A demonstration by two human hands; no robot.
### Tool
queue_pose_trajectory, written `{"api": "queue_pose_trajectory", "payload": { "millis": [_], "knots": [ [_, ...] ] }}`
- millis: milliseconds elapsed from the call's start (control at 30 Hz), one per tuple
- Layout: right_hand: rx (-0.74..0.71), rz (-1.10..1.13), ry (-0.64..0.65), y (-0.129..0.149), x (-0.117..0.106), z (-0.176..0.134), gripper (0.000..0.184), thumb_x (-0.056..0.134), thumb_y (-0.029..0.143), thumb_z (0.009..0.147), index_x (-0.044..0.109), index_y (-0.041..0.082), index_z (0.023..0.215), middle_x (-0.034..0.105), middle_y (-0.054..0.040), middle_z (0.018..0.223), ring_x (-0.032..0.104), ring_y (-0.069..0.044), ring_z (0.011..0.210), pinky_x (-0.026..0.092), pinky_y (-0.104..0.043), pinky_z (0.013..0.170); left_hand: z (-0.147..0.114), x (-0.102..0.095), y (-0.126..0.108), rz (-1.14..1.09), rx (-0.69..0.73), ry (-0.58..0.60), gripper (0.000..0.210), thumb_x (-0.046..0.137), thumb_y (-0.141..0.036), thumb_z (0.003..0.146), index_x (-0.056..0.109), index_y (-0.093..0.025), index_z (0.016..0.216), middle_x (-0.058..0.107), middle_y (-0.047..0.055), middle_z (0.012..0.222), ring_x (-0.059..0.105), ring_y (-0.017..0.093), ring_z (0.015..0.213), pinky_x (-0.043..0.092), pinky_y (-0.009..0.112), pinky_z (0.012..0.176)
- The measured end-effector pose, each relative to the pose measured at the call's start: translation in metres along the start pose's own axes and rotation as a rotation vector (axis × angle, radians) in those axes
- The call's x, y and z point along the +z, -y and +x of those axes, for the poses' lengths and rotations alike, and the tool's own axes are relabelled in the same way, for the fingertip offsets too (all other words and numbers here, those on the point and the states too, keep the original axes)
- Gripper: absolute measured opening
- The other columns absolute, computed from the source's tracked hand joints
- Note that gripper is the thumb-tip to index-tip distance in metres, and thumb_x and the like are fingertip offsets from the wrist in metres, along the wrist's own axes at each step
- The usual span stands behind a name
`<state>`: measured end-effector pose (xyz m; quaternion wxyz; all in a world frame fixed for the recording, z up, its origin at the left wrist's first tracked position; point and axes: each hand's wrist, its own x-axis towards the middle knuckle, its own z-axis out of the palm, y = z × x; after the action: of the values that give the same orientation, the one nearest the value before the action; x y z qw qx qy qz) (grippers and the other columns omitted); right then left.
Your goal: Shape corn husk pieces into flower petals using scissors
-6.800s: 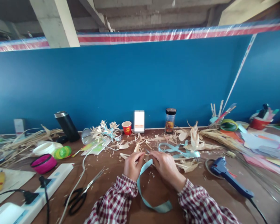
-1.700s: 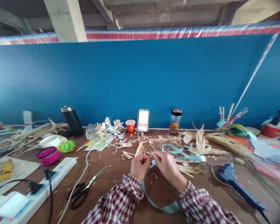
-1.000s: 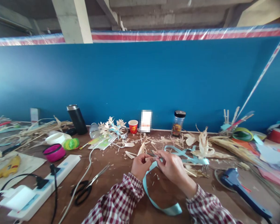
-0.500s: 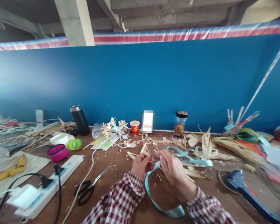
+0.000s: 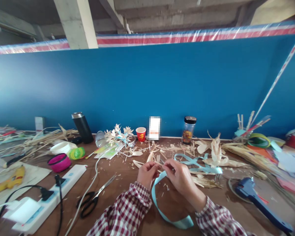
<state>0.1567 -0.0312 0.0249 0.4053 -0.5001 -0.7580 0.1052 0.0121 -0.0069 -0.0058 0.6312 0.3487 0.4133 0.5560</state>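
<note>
My left hand [image 5: 147,175] is closed in a pinch above the table, close to the fingertips of my right hand [image 5: 180,177]. What the left fingers hold is too small to make out. A light blue ribbon [image 5: 156,201] hangs in a curve from between the hands, its upper end at my right thumb and fingers, which are closed on it. The loose end lies on the table between my forearms. Just beyond the fingertips are pale dried husk pieces [image 5: 151,156]. More blue ribbon [image 5: 206,169] lies in loops to the right.
Black-handled scissors [image 5: 89,201] and a white power strip [image 5: 61,196] lie left. A blue glue gun [image 5: 258,200] rests right, a yellow glue gun [image 5: 8,183] far left. A red paper cup [image 5: 141,135], a lidded jar [image 5: 188,131] and husk flowers [image 5: 119,134] stand along the blue partition [image 5: 147,82].
My right fingers have shifted slightly and come closer to the left fingertips. The ribbon keeps its curve. The whole view has moved slightly.
</note>
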Motion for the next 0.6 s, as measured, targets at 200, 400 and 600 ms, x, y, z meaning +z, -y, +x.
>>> {"api": "queue_pose_trajectory", "payload": {
  "millis": [200,400,600],
  "knots": [
    [0.054,0.112,-0.008,0.0,0.001,0.003,0.007,0.055,0.025,0.083,0.058,0.019,0.082,0.066,-0.0024,0.074,0.06,-0.015,0.064,0.046,-0.024,0.062,-0.004,0.001,0.0,0.1,0.03,0.04,0.025,0.075,-0.034,0.059,0.066,-0.013,0.069,0.053,-0.005,0.051,0.042,0.004,0.044,0.037,0.017,0.044],
    [0.062,0.301,0.064,-0.006,0.005,0.004,0.016,0.052,0.025,0.085,0.066,0.017,0.084,0.07,-0.0044,0.082,0.065,-0.017,0.074,0.05,-0.025,0.067,-0.008,0.003,-0.003,0.23,0.099,0.087,0.022,0.072,-0.031,0.062,0.068,-0.011,0.069,0.057,-0.002,0.053,0.047,0.007,0.047,0.04,0.019,0.047],
    [0.018,0.138,0.047,-0.013,0.011,0.001,0.021,0.05,0.024,0.087,0.069,0.019,0.087,0.07,-0.0064,0.085,0.064,-0.019,0.078,0.048,-0.027,0.073,-0.006,0.003,-0.001,0.266,-0.005,0.047,0.027,0.074,-0.036,0.058,0.064,-0.011,0.065,0.06,0.0,0.056,0.049,0.007,0.044,0.041,0.02,0.046]
  ]
}}
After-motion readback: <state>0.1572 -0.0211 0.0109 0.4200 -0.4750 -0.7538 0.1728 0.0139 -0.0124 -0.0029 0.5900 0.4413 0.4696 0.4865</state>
